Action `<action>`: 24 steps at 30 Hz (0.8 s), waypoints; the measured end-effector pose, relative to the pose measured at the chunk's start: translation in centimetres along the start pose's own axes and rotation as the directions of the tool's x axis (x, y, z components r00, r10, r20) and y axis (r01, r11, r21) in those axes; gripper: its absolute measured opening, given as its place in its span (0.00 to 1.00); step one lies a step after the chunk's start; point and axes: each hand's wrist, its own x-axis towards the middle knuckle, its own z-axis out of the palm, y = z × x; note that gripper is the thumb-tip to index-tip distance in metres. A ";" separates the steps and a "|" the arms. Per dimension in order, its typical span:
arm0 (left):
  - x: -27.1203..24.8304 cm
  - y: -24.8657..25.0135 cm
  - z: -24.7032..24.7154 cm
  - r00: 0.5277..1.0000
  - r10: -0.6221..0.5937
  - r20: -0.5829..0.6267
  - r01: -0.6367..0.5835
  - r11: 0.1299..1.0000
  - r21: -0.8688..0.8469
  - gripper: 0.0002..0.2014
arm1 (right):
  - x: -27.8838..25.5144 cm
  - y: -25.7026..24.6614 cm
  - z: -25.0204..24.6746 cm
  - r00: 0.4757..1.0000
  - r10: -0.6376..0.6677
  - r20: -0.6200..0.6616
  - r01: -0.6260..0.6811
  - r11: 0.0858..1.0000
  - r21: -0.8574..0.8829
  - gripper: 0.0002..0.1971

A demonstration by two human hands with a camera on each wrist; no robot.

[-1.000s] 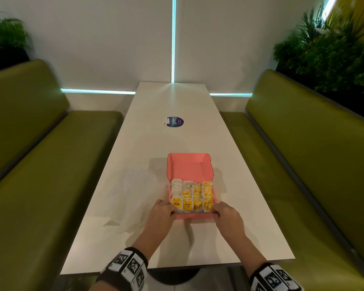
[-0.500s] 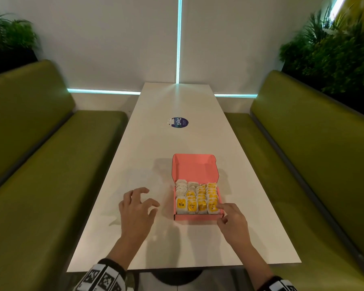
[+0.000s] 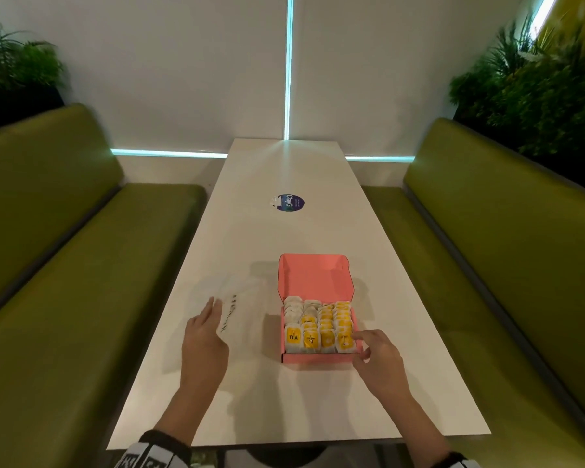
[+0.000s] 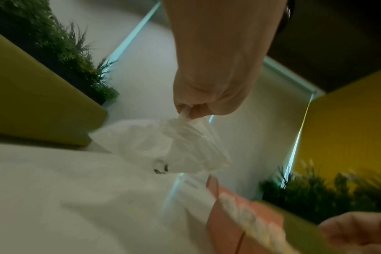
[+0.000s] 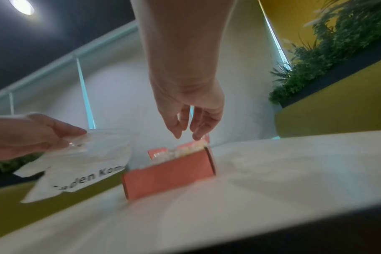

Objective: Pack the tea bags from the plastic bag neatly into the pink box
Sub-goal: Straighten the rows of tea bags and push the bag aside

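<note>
Change: half a second ago the left hand (image 3: 205,336) hovered with fingers spread over the bare bench (image 3: 379,393); now it pinches the bag (image 3: 237,307) and holds it up off the bench. The right hand (image 3: 379,361) has stayed at the box's near right corner.
Left hand: fingers and thumb closed on the gathered top of the clear bag (image 4: 174,146), which hangs crumpled below them; black lettering shows on it.
Right hand: fingers relaxed and slightly curled, holding nothing; fingertips (image 5: 186,134) just above the right-hand row of tea bags (image 3: 320,327).
Box: pink box (image 3: 314,358) sits near the bench's near edge, towards the right side, lid standing open at the back.
Tea bags: four rows fill the box upright, yellow labels facing the near edge.
Bag and box: the bag hangs just left of the box, apart from it.
Bag contents: cannot tell.
</note>
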 end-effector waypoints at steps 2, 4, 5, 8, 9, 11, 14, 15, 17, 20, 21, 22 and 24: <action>0.6 1.5 -1.7 0.998 0.040 -0.056 -0.044 0.997 -0.071 0.29 | 0.1 -2.1 -1.2 0.998 -0.057 -0.039 0.061 0.992 0.106 0.20; 1.2 2.9 -3.0 0.988 0.108 -0.110 -0.126 0.976 -0.175 0.26 | 0.1 -5.0 -2.8 0.994 -0.107 -0.028 0.110 0.950 0.294 0.26; 1.3 3.5 -3.3 0.981 0.147 -0.124 -0.172 0.961 -0.217 0.26 | 0.0 -6.6 -3.6 0.991 -0.136 0.015 0.118 0.901 0.418 0.31; 1.0 5.7 -3.5 0.949 0.290 -0.121 -0.314 0.892 -0.324 0.26 | -0.3 -10.9 -5.1 0.967 -0.217 0.131 0.068 0.719 0.692 0.45; 0.6 6.5 -3.5 0.943 0.316 -0.107 -0.333 0.868 -0.369 0.26 | -0.2 -11.6 -5.2 0.971 -0.206 0.119 0.056 0.686 0.726 0.46; 0.0 7.6 -3.5 0.941 0.328 -0.082 -0.329 0.830 -0.450 0.27 | 0.4 -12.3 -5.2 0.996 -0.092 0.021 0.041 0.624 0.781 0.35; 0.2 7.5 -4.0 0.964 0.248 -0.096 -0.261 0.812 -0.523 0.28 | 1.0 -11.6 -6.4 0.986 0.108 -0.124 0.045 0.548 0.836 0.24; 0.5 7.2 -4.2 0.973 0.204 -0.107 -0.229 0.803 -0.550 0.28 | 1.0 -11.2 -7.0 0.983 0.137 -0.122 0.036 0.509 0.860 0.23; 0.9 6.9 -4.5 0.985 0.144 -0.095 -0.172 0.783 -0.598 0.29 | 0.9 -10.7 -8.0 0.987 0.131 -0.090 0.022 0.449 0.893 0.23; 0.6 7.5 -4.4 0.982 0.187 -0.040 -0.166 0.729 -0.664 0.25 | 0.6 -10.6 -8.5 0.991 0.094 -0.092 0.040 0.449 0.892 0.26; 0.5 7.8 -4.4 0.973 0.229 -0.013 -0.174 0.697 -0.695 0.23 | 0.6 -10.8 -8.5 0.991 0.095 -0.099 0.046 0.450 0.892 0.27; 0.3 8.0 -4.4 0.960 0.280 0.025 -0.178 0.672 -0.718 0.25 | 0.6 -10.8 -8.4 0.990 0.099 -0.105 0.051 0.441 0.896 0.28; 0.1 8.1 -4.0 0.923 0.373 0.094 -0.179 0.632 -0.754 0.42 | 0.7 -10.8 -8.4 0.988 0.111 -0.103 0.056 0.367 0.928 0.28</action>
